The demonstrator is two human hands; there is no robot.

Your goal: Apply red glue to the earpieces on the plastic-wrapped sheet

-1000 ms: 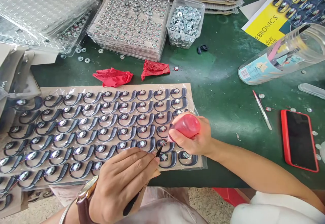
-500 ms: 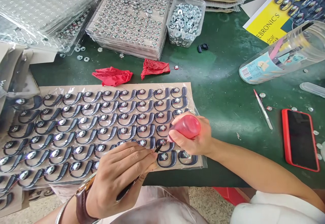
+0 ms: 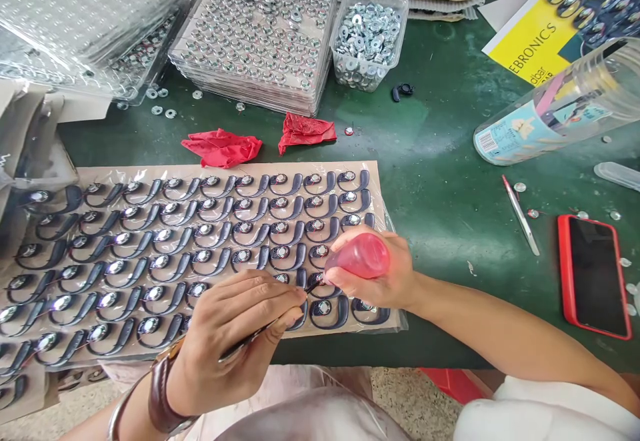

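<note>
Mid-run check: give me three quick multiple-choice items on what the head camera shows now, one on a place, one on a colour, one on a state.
1. Where does the phone lie?
A. on the green table, right of the sheet of earpieces
B. on the stacked trays
C. in the tub of washers

2. What colour is the squeeze bottle in the right hand?
A. blue
B. pink-red
C. white

3. How is the left hand occupied?
A. flat and empty
B. lifting the red cloth
C. pinching a thin dark tool

Key: 1 A, it rests on the table past the sheet; 2 B, its body glows pink-red; 3 C, the tool runs through the fingers toward an earpiece.
</note>
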